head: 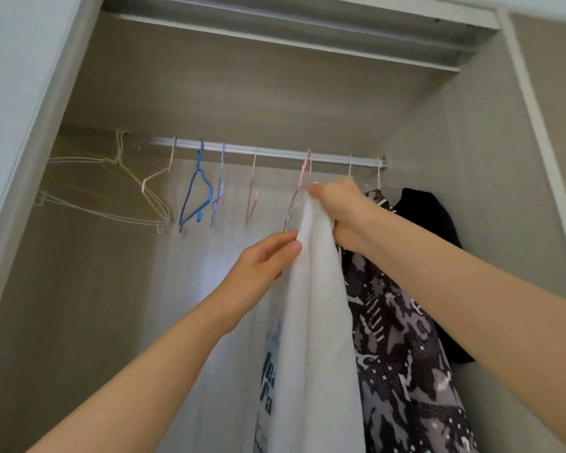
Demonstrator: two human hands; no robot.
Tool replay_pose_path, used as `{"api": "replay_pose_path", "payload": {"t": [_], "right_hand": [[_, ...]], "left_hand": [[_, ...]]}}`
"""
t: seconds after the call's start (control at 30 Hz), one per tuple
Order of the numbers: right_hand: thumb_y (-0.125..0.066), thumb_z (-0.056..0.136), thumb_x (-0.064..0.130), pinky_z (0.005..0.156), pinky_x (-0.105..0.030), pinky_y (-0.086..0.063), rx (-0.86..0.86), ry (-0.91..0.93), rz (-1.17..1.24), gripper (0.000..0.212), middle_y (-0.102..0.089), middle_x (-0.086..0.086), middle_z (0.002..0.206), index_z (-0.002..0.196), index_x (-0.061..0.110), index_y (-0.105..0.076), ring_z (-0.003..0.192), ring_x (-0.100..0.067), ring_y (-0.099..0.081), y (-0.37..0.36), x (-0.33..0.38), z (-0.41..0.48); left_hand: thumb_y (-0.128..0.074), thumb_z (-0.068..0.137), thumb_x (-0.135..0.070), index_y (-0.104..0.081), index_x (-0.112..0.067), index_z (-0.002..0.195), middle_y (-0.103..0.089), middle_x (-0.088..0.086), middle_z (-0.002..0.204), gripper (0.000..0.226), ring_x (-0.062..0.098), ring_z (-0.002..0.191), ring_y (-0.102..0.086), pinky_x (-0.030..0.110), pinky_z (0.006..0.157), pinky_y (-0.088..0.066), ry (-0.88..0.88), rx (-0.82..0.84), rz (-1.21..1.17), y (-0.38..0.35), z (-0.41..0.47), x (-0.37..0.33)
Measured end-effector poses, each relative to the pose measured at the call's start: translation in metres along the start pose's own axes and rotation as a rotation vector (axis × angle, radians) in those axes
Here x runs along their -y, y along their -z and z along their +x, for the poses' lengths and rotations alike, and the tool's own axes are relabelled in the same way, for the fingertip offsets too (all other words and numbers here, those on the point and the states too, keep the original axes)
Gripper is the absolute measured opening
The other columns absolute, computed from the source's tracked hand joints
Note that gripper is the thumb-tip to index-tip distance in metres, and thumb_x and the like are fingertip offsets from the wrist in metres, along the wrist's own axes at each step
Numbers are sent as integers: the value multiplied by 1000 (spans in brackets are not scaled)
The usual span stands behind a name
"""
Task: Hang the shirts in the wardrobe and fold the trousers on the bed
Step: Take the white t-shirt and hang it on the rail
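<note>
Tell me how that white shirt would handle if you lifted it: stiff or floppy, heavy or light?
Probably floppy: the white shirt hangs in long soft folds below the right hand that bunches its top. Likely light, since the left hand pinches its edge with just fingertips.

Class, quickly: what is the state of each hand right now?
Left hand: pinches the edge of the hanging white fabric shirt.
Right hand: grips that shirt's top.

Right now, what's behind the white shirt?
Behind the white shirt, a patterned shirt and a black garment hang. A pink hanger shows at its top; how it sits inside is covered.
</note>
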State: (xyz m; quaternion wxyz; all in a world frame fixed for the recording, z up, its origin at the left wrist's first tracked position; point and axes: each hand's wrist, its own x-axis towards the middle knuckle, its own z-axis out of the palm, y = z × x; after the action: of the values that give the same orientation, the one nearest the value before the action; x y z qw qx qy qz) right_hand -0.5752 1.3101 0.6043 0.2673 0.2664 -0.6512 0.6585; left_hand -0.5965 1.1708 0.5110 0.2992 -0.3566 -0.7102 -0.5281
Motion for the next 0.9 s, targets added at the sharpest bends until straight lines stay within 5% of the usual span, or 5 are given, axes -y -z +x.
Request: {"api": "replay_pose_path", "payload": {"t": [0.13, 0.23, 0.5, 0.77, 0.9], "right_hand": [[-46, 99, 19, 86, -45, -50, 13, 44, -110, 20, -52, -16, 101, 115, 9, -40, 94, -30, -56, -32, -9, 25], [-41, 100, 15, 78, -37, -48, 18, 78, -190, 28, -49, -14, 96, 125, 3, -40, 86, -26, -53, -48, -15, 41], [-31, 102, 10, 65, -26, -35, -17, 183, -363, 34, -49, -11, 103, 132, -4, -39, 80, -19, -40, -56, -28, 102], [-32, 101, 7, 58, -24, -36, 16, 198, -404, 42, -43, -17, 135, 142, 1, -32, 88, -21, -45, -66, -33, 157], [-34, 100, 6, 55, -23, -36, 52, 159, -419, 42, -52, -16, 117, 141, 0, -33, 85, -21, -47, -71, -52, 173]], "left_hand": [[-77, 63, -58, -33, -43, 145, -40, -29, 142, 95, 0, 126, -46, 32, 106, -43, 21, -12, 157, 7, 0, -6], [-87, 67, -41, -15, -40, 151, -40, -23, 139, 111, 6, 122, -48, 28, 97, -46, 43, -30, 312, 6, 11, 8], [-53, 95, -11, -42, -22, 140, -57, 1, 115, 48, 17, 90, -51, 21, 73, -37, 65, -249, 605, 24, 63, 55], [-51, 99, -18, -53, -13, 120, -61, 8, 102, 21, 23, 86, -60, 32, 71, -48, 18, -377, 649, 25, 110, 87], [-54, 97, -23, -56, -16, 112, -62, 7, 97, 17, 24, 85, -60, 35, 73, -51, 28, -404, 651, 25, 109, 107]]}}
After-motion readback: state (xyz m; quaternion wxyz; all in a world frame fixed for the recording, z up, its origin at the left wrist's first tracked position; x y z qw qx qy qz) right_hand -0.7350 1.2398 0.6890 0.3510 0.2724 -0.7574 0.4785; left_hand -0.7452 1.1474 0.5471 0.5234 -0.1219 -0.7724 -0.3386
